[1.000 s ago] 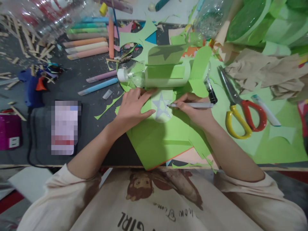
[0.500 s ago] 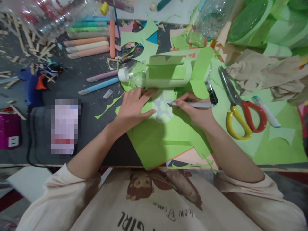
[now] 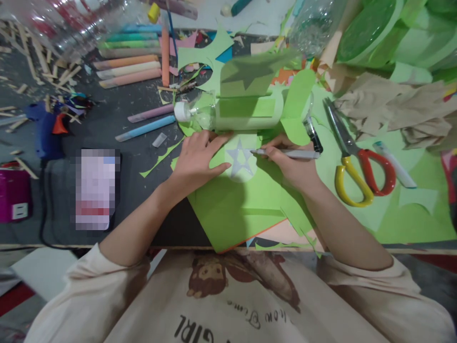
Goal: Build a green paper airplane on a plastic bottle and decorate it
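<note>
My left hand point(image 3: 198, 159) lies flat with its fingers apart, thumb and index by the edge of a pale round piece point(image 3: 233, 174) that bears a grey five-pointed star point(image 3: 233, 159). In my right hand point(image 3: 289, 159) is a grey marker point(image 3: 302, 154), its tip at the star's right side. Under both hands is green paper point(image 3: 221, 214). Just beyond them, a plastic bottle point(image 3: 203, 112) with a white cap lies on its side, wrapped in green paper. A green flap point(image 3: 232, 78) with a dark star-shaped patch stands up at its far side.
Scissors point(image 3: 352, 157) with red and yellow handles lie to the right, near crumpled brown paper point(image 3: 378, 102). On the left are a phone point(image 3: 96, 186), a blue glue gun point(image 3: 50, 128) and several markers point(image 3: 130, 62). Green scraps reach the table's front edge.
The green flap beyond the bottle has risen and shows more of its surface. The marker has shifted very slightly at the star's right side. My left hand has stayed in place.
</note>
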`<control>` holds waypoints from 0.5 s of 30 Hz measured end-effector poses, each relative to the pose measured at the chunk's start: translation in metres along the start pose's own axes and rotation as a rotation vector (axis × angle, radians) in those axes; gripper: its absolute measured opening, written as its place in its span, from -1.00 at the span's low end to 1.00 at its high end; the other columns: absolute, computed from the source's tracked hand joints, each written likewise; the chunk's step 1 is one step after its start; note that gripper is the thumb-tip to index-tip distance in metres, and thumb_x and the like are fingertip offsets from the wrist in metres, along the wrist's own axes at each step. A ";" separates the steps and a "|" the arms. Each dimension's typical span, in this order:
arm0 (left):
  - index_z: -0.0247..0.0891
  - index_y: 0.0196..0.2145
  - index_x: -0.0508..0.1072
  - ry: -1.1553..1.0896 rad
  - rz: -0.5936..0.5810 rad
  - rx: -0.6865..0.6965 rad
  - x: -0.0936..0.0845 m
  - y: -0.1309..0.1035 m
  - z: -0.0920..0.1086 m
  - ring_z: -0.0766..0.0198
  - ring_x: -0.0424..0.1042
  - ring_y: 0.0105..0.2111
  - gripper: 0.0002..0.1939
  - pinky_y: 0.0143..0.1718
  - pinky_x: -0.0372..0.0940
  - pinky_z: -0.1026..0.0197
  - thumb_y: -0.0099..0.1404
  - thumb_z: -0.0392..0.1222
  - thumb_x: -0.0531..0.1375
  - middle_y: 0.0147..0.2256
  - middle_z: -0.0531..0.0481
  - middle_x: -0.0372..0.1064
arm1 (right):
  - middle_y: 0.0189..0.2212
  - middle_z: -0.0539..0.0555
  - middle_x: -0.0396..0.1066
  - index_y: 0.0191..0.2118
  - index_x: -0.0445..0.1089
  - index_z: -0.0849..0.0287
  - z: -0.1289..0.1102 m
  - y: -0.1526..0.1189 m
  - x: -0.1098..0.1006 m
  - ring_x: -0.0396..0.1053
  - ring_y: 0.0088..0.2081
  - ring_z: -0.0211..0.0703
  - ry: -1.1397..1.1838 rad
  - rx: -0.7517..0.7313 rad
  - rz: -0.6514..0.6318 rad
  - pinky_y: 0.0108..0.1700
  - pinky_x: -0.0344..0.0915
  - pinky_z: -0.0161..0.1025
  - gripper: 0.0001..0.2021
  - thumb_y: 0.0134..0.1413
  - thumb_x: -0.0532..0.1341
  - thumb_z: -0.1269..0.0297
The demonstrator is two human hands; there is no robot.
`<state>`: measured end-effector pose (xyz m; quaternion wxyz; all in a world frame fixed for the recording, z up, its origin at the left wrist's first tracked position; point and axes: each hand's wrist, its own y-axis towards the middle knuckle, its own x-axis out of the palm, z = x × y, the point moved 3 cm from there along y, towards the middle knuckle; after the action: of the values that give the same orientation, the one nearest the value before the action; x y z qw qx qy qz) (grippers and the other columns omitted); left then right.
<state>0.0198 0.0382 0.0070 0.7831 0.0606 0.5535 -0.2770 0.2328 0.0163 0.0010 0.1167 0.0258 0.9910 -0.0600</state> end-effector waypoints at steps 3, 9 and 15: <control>-0.09 0.35 0.17 -0.016 0.006 0.022 0.000 0.000 -0.001 -0.04 0.23 0.03 -0.36 0.12 0.12 -0.01 0.38 0.08 0.13 0.03 -0.14 0.29 | -0.57 -0.05 0.42 -0.57 0.44 0.09 0.001 0.000 -0.001 0.33 -0.46 -0.23 -0.007 0.003 -0.015 -0.36 0.25 -0.22 -0.87 -0.07 0.29 0.30; -0.11 0.35 0.16 0.016 -0.023 -0.031 -0.002 0.000 0.002 -0.10 0.22 0.07 -0.35 0.15 0.10 -0.02 0.37 0.00 0.17 0.05 -0.17 0.28 | -0.56 -0.03 0.42 -0.54 0.46 0.08 0.005 -0.001 0.000 0.34 -0.46 -0.21 0.010 -0.010 -0.080 -0.36 0.27 -0.20 -0.86 -0.04 0.32 0.22; -0.10 0.35 0.16 0.008 -0.011 -0.019 -0.002 0.000 0.003 -0.10 0.22 0.07 -0.36 0.15 0.10 -0.03 0.37 -0.01 0.15 0.04 -0.17 0.28 | -0.52 -0.04 0.46 -0.51 0.49 0.07 0.005 0.000 0.001 0.35 -0.43 -0.22 0.034 0.001 -0.063 -0.35 0.27 -0.21 -0.90 -0.06 0.32 0.22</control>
<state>0.0215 0.0374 0.0096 0.7800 0.0509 0.5594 -0.2759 0.2326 0.0157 -0.0038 0.0980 -0.0046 0.9931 -0.0637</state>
